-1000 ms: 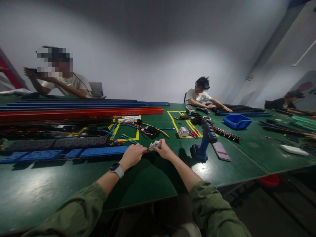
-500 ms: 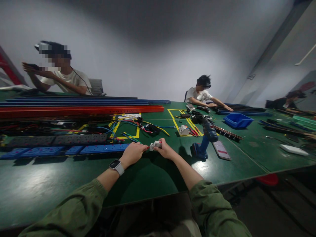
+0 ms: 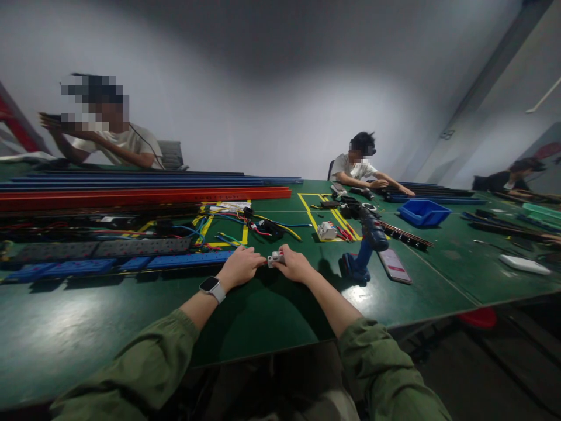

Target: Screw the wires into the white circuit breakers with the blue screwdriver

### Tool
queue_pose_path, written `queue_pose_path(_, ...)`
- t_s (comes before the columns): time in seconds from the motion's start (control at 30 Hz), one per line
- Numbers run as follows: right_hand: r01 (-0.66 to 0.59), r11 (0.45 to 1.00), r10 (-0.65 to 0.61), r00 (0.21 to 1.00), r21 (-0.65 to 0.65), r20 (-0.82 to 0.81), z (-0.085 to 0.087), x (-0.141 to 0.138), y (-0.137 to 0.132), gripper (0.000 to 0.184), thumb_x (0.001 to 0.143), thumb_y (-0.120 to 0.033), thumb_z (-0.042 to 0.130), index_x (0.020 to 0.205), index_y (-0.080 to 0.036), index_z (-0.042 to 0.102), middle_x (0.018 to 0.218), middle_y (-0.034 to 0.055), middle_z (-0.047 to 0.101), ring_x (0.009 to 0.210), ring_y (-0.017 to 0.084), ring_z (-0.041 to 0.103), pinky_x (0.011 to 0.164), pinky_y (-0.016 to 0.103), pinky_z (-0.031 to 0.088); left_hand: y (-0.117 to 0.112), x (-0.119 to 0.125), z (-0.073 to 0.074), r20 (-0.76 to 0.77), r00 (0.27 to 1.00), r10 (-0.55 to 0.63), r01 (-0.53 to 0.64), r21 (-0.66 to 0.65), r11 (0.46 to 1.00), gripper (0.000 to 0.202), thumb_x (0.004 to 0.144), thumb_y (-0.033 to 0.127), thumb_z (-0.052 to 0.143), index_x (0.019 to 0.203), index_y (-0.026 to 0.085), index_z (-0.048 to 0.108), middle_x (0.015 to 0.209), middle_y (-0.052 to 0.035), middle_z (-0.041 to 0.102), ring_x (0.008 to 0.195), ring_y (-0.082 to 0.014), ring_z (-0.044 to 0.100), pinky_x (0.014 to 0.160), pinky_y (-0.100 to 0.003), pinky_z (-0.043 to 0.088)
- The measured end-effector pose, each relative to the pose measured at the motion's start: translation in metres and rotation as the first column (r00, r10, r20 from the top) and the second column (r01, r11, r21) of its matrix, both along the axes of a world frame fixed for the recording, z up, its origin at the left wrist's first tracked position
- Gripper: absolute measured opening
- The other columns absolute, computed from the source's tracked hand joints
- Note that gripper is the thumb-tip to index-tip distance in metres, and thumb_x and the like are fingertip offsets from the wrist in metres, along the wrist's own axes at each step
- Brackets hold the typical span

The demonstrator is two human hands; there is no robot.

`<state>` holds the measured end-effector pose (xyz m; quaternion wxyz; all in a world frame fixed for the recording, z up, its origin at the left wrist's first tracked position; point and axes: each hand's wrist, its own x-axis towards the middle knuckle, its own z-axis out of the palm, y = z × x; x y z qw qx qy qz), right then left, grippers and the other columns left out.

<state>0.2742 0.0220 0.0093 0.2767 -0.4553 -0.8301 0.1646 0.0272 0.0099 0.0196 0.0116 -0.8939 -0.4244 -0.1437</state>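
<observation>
In my right hand [image 3: 298, 266] I grip a small white circuit breaker [image 3: 276, 258] between thumb and fingers, just above the green table. My left hand [image 3: 239, 269] is closed, its fingertips meeting the breaker's left side. What those fingers hold, if anything, is too small to make out. A blue socket strip [image 3: 188, 260] runs leftward from beside my left hand. Beyond my hands, blue, yellow and green wires [image 3: 280, 229] lie loose. To the right stands a white block of breakers [image 3: 326, 231] with red wires beside it.
A blue cordless drill [image 3: 363, 251] stands right of my hands, beside a phone [image 3: 394, 266]. Farther back are a blue bin [image 3: 423, 213] and a long red rail [image 3: 144, 196]. Several people [image 3: 357, 166] sit around the table [image 3: 263, 327].
The breaker has turned to lie more level in my right hand. My left hand has shifted slightly right, its fingers more curled. The view has moved a little.
</observation>
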Motion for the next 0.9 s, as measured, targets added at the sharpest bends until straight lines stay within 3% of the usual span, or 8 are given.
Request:
queue_pose_path(0.27, 0.030, 0.999, -0.031, 0.998, -0.015, -0.054, -0.019, -0.006, 0.025, 0.033, 0.091, -0.031, 0.072, 0.110, -0.024, 0.047, 0.103, 0.0068, 0.065, 0.093, 0.024, 0.062, 0.083, 0.034, 0.046, 0.030, -0.002, -0.004, 0.099, 0.995, -0.007, 0.010, -0.030, 0.999, 0.022, 0.098, 0.031, 0.057, 0.104, 0.028, 0.078, 0.099, -0.0102, 0.074, 0.102, -0.0279, 0.062, 0.093, -0.041, 0.043)
queue_pose_path(0.4, 0.043, 0.999, -0.044, 0.998, -0.013, -0.054, -0.020, -0.008, 0.036, 0.035, 0.091, -0.030, 0.073, 0.112, -0.023, 0.046, 0.103, 0.0071, 0.066, 0.093, 0.024, 0.063, 0.084, 0.035, 0.046, 0.035, -0.002, -0.005, 0.125, 0.992, 0.026, -0.022, -0.034, 0.999, 0.029, 0.098, 0.034, 0.057, 0.119, 0.027, 0.076, 0.106, -0.0124, 0.075, 0.106, -0.0295, 0.064, 0.098, -0.043, 0.046)
queue_pose_path(0.57, 0.029, 0.999, -0.031, 0.996, -0.031, -0.086, -0.020, -0.006, 0.037, 0.035, 0.091, -0.027, 0.071, 0.117, -0.024, 0.047, 0.107, 0.0088, 0.068, 0.096, 0.026, 0.064, 0.085, 0.037, 0.048, 0.030, 0.005, -0.007, 0.199, 0.978, 0.067, -0.063, -0.026, 0.998, 0.054, 0.095, 0.044, 0.064, 0.144, 0.022, 0.061, 0.129, -0.0152, 0.070, 0.122, -0.0320, 0.062, 0.109, -0.047, 0.045)
queue_pose_path(0.73, 0.021, 0.998, -0.028, 0.994, -0.062, -0.104, -0.022, -0.002, 0.035, 0.042, 0.085, -0.017, 0.067, 0.122, -0.022, 0.048, 0.110, 0.0104, 0.067, 0.100, 0.028, 0.064, 0.087, 0.038, 0.048, 0.029, 0.030, -0.024, 0.393, 0.916, 0.076, -0.049, -0.080, 0.996, 0.068, 0.097, 0.047, 0.063, 0.156, 0.017, 0.045, 0.149, -0.0178, 0.058, 0.138, -0.0299, 0.056, 0.116, -0.044, 0.044)
queue_pose_path(0.8, 0.018, 0.997, -0.026, 0.994, -0.075, -0.106, -0.023, -0.001, 0.036, 0.044, 0.084, -0.016, 0.066, 0.124, -0.022, 0.048, 0.111, 0.0104, 0.065, 0.101, 0.027, 0.064, 0.089, 0.039, 0.049, 0.032, 0.039, -0.030, 0.430, 0.893, 0.131, -0.066, -0.162, 0.985, 0.063, 0.098, 0.045, 0.061, 0.155, 0.020, 0.047, 0.147, -0.0158, 0.061, 0.134, -0.0289, 0.060, 0.113, -0.043, 0.046)
queue_pose_path(0.9, -0.002, 0.992, -0.016, 0.990, -0.127, -0.139, -0.021, -0.001, 0.036, 0.040, 0.086, -0.018, 0.061, 0.124, -0.022, 0.047, 0.111, 0.0083, 0.064, 0.100, 0.025, 0.063, 0.092, 0.039, 0.049, 0.038, 0.046, -0.033, 0.425, 0.886, 0.183, -0.074, -0.262, 0.962, 0.042, 0.101, 0.040, 0.055, 0.140, 0.024, 0.061, 0.130, -0.0124, 0.072, 0.121, -0.0285, 0.067, 0.106, -0.042, 0.049)
